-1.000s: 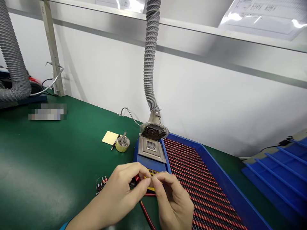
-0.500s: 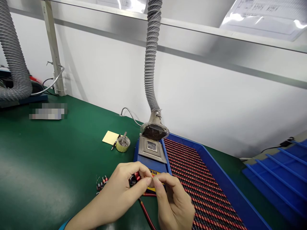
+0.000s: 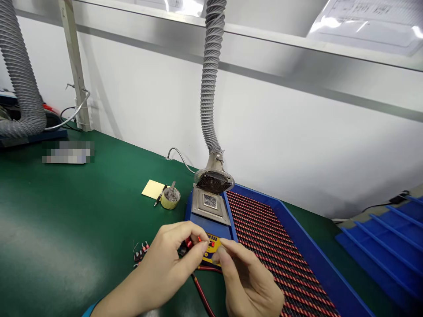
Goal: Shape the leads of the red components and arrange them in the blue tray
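Observation:
In front of the solder pot point(image 3: 211, 215), my left hand point(image 3: 178, 259) pinches a small red-and-black part point(image 3: 210, 244) between thumb and index finger. My right hand point(image 3: 253, 281) is just to the right, its fingers curled and thumb close to the index tip; whether anything lies between them is hidden. Behind the left fingers show more red and black pieces point(image 3: 188, 243), and I cannot tell whether the hand holds them. Several small red-and-black parts with wire leads point(image 3: 142, 250) lie on the green table left of the wrist.
A blue tray point(image 3: 317, 259) on the right holds dense rows of red-and-black parts. A grey exhaust hose point(image 3: 211, 79) ends in a hood point(image 3: 214, 179) over the pot. Left of it are a yellow pad point(image 3: 153, 189), a pen point(image 3: 160, 196) and a round tub point(image 3: 170, 199).
My right hand has drawn away to the right and slightly down from the left fingertips, opening a gap. The left hand stays almost in place, and the small part now shows at its fingertips.

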### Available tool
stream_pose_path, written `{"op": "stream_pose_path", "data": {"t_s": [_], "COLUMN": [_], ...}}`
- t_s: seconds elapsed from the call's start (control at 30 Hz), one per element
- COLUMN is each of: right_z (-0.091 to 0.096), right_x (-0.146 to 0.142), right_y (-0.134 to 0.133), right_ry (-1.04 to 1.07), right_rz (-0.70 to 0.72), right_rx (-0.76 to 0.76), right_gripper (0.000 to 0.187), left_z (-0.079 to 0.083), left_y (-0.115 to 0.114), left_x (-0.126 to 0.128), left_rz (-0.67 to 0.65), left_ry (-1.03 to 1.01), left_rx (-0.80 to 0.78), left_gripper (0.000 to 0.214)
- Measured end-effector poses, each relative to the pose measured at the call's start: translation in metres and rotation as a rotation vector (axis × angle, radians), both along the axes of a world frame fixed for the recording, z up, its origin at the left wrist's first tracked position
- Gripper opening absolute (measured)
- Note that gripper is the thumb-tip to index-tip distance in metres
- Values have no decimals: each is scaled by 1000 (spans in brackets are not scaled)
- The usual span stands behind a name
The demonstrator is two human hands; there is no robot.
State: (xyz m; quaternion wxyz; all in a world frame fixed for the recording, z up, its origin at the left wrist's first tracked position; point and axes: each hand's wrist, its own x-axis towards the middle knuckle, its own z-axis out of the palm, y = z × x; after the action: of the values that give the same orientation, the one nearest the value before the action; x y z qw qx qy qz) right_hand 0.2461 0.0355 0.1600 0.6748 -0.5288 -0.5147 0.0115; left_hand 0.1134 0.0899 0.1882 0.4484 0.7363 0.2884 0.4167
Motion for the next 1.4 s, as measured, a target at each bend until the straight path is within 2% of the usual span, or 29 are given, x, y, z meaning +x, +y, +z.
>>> {"op": "stream_pose_path", "data": {"t_s": [0.07,0.2,0.5,0.6,0.7,0.73,0.83,0.9,0.93,1.0,1.07,1.13,1.17,1.23,1.27,1.33,1.4], "right_z": [-2,3,3,5,7,8,9,9,8,8,8,8,8,9,9,10,11], "right_x": [3,9,13,11,7,6,5,7,9,11,12,10,9,6,5,5,7], "right_y": [1,4,8,6,4,3,4,6,6,6,4,3,3,2,2,2,3], "right_ry": [-118,-273,-352,-400,-291,-197,202,397,419,303,77,-143,-218,-228,-150,116,344], "right_rz": [8,112,128,147,137,168,465,634,638,492,314,232,226,224,248,402,614], "right_rx": [26,55,36,22,-73,-140,-330,-312,-255,-111,6,74,82,17,-57,-224,-284], "right_gripper": [21,31,32,29,13,15,34,39,39,29,9,26,28,18,15,30,41], "left_z": [1,2,1,0,-2,-3,-6,-6,-5,-3,-2,-1,-1,-3,-3,-5,-5], "left_y": [0,0,0,1,3,4,4,3,2,0,-1,-2,-2,-2,-2,-1,-2], "left_x": [0,0,-2,-2,0,1,3,4,3,2,0,0,0,1,2,5,5], "left_rz": [3,2,-17,-17,14,28,82,109,112,92,52,12,7,34,60,113,148], "left_ry": [6,3,26,54,87,100,133,111,89,41,18,6,10,36,56,90,80], "left_rx": [-1,5,21,92,353,474,737,743,696,542,370,268,267,393,501,717,793], "left_gripper": [17,17,16,16,16,16,18,18,17,16,15,14,14,15,16,18,18]}}
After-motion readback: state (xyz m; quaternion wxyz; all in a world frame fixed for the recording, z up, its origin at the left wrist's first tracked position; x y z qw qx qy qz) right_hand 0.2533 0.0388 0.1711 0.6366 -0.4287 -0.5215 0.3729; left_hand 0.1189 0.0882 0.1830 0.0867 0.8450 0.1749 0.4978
